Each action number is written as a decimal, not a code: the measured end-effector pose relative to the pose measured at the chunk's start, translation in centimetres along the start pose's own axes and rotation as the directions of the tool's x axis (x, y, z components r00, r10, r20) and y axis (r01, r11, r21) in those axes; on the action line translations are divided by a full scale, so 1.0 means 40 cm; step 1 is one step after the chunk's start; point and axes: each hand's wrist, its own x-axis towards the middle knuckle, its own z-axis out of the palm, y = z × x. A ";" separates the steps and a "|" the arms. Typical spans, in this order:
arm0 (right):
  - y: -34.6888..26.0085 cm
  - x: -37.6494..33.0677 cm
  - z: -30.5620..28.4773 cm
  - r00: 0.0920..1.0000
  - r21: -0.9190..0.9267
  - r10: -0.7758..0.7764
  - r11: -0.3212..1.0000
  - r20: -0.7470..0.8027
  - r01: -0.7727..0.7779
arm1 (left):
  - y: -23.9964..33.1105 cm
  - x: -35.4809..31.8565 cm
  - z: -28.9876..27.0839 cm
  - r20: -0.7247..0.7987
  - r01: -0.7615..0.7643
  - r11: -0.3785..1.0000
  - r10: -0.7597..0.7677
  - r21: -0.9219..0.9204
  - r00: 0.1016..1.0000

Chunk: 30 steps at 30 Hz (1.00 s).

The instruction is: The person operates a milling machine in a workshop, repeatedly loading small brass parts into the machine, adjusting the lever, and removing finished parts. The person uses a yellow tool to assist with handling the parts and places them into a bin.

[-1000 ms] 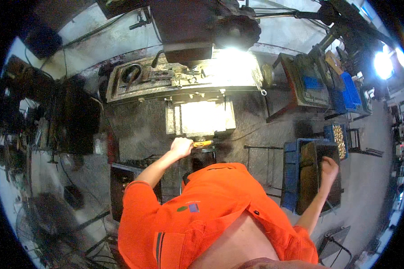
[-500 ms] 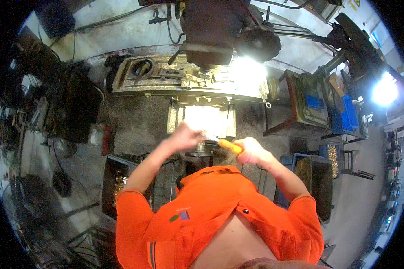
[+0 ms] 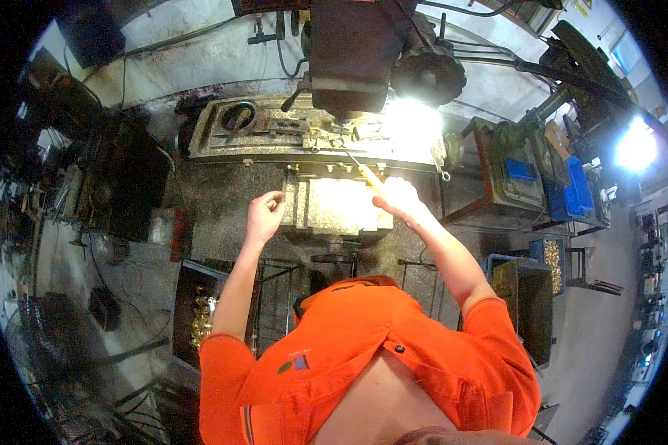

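My right hand point(image 3: 398, 196) is closed around the yellow handle of a tool point(image 3: 369, 177). The tool's thin shaft points away from me, toward the clamping fixture point(image 3: 330, 139) on the machine table point(image 3: 267, 156). I cannot make out the exact kind of tool. My left hand point(image 3: 266, 215) is held at the left side of the brightly lit metal slide point(image 3: 326, 204), its fingers curled in toward the thumb. Whatever it may hold is too small or hidden to name. Over the fixture hangs the dark machine head point(image 3: 349, 59).
A dark bin with shiny brass-coloured parts point(image 3: 202, 319) stands at my lower left. On my right are an open, deep bin point(image 3: 523, 304) and a blue crate of small parts point(image 3: 551, 259). A handwheel point(image 3: 334, 258) juts toward me below the slide. A bright lamp shines over the table's right part.
My hands were close together in front of my body, the tool's end at my left hand. Now they are apart: the right has gone forward with the tool, the left moved left.
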 end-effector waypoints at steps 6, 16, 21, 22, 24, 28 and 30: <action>0.029 0.037 0.029 0.998 -0.042 -0.024 0.999 -0.053 0.022 | 0.048 -0.004 -0.004 0.121 -0.055 0.995 0.045 0.081 0.992; -0.038 0.065 0.008 0.999 0.033 0.046 0.998 -0.002 -0.046 | -0.001 0.008 0.021 0.227 -0.087 0.990 0.060 0.111 0.972; -0.046 0.093 0.010 1.000 0.051 0.016 0.999 -0.003 -0.016 | 0.027 0.011 0.032 0.263 -0.086 0.991 0.056 0.106 0.963; -0.044 0.099 0.015 1.000 0.054 0.001 0.999 -0.005 0.000 | 0.031 0.011 0.031 0.274 -0.085 0.990 0.050 0.116 0.960; -0.037 0.110 0.022 1.000 0.079 -0.004 0.997 0.009 0.004 | 0.028 0.007 0.029 0.291 -0.087 0.988 0.046 0.129 0.956; -0.039 0.130 0.022 0.999 0.219 0.000 0.976 0.047 -0.011 | 0.023 -0.007 0.012 0.325 -0.058 0.983 -0.003 0.176 0.946; -0.030 0.146 0.034 0.999 0.211 -0.041 0.977 -0.006 0.041 | 0.026 -0.013 0.005 0.345 -0.030 0.990 -0.020 0.139 0.938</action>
